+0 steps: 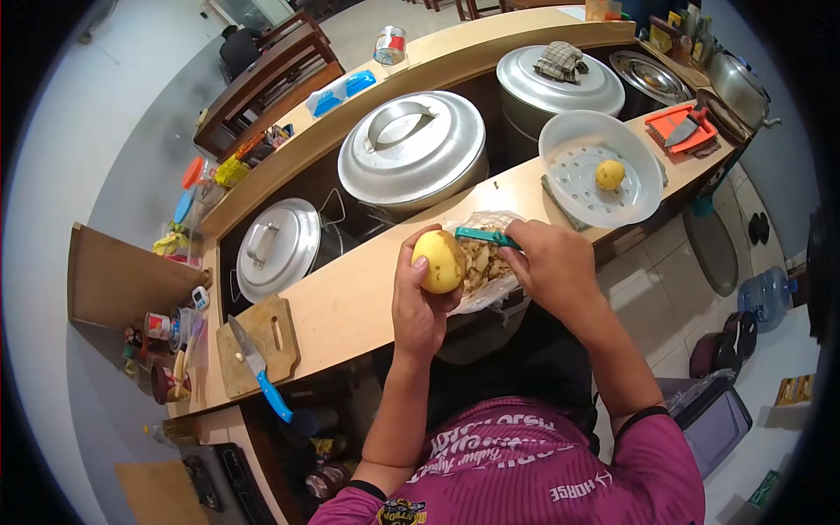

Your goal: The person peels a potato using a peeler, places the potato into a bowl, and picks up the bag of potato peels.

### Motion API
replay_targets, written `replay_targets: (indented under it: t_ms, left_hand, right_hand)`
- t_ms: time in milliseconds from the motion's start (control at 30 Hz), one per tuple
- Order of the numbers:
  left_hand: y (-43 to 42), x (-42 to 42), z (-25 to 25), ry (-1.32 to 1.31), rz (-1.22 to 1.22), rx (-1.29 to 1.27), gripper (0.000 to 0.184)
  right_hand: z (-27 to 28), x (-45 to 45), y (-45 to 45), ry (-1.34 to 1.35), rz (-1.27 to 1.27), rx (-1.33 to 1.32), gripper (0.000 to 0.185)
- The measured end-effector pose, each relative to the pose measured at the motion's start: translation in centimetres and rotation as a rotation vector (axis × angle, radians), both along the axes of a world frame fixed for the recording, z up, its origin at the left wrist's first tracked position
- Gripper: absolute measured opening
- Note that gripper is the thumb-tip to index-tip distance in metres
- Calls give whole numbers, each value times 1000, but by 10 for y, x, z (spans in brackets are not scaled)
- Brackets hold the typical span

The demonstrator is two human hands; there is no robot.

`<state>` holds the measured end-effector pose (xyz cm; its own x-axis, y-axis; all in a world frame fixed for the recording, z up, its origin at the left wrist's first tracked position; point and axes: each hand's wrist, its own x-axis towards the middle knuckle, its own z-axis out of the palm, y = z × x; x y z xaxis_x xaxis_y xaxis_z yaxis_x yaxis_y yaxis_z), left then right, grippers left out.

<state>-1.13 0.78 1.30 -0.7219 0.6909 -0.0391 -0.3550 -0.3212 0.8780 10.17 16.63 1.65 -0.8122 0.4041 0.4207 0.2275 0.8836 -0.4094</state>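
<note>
The left hand point(418, 304), fingers round the potato point(444, 261), should turn it; the right hand point(556, 265), gripping the peeler point(479, 234), should stroke lightly.

The clearest word is "HORSE", which is printed in white letters on the purple shirt point(525, 464) of the person, beside a small white logo. On the middle of the same shirt stand several lines of bigger white lettering; in one of them, in a slanted script, I can read "Bubur" (the word after it seems to be "Ayam", but the folds make this uncertain). The other lines there are too bent for reading surely. A dark crest point(402, 512) near the sleeve carries yellow letters, and the can point(390, 45) carries a red-and-white label, both too small to read.
</note>
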Motion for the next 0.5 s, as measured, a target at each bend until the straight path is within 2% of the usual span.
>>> replay_targets:
  t_ms: [133,200,300,400,500]
  left_hand:
    - [2,4,4,3,10,-40,44]
    - [4,3,3,-10,13,-45,43]
    - [0,-3,-4,32,-92,-7,39]
    - [5,1,0,2,-44,-29,38]
    - [9,3,1,-21,-41,-10,38]
  right_hand:
    - [1,2,-2,89,5,-39,18]
    - [-3,2,-1,-32,5,8,18]
    - [-3,4,0,-19,14,-26,16]
    - [-8,5,1,-97,-5,0,16]
    - [-7,9,4,-10,1,-40,16]
